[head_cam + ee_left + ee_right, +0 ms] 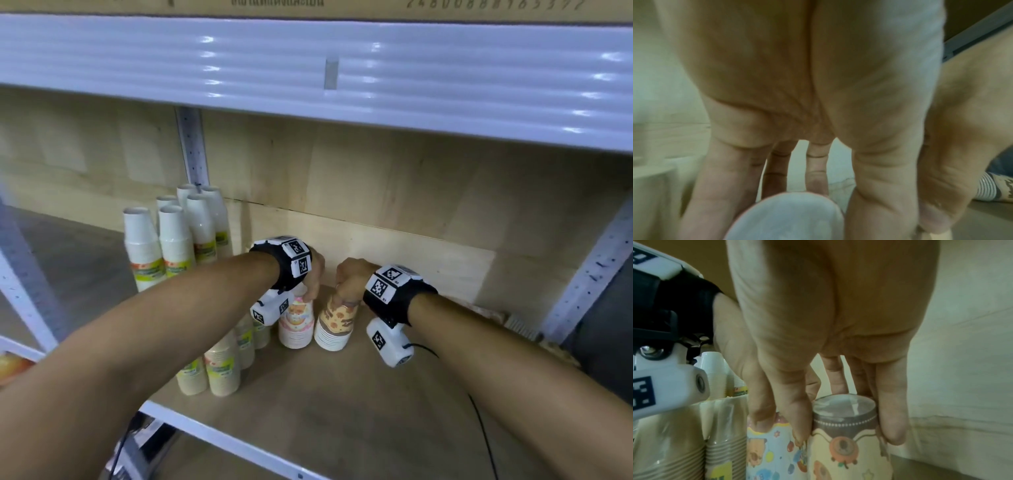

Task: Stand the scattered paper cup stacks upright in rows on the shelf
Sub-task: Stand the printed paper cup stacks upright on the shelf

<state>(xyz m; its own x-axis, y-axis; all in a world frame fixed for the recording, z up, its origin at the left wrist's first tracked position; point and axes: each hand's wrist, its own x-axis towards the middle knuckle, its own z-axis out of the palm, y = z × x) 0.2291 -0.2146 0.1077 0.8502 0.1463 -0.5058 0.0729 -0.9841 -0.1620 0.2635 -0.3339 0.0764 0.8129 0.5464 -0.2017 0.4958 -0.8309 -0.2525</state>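
Left hand [807, 97], fingers [719, 186] down around a pale cup top [785, 217]

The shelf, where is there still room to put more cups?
Bare wood lies right of the brown cup stack, toward the grey upright, and in front near the white shelf edge. It is crowded on the left: white stacks at the back, beige stacks in front, with the pink cup stack next to them.
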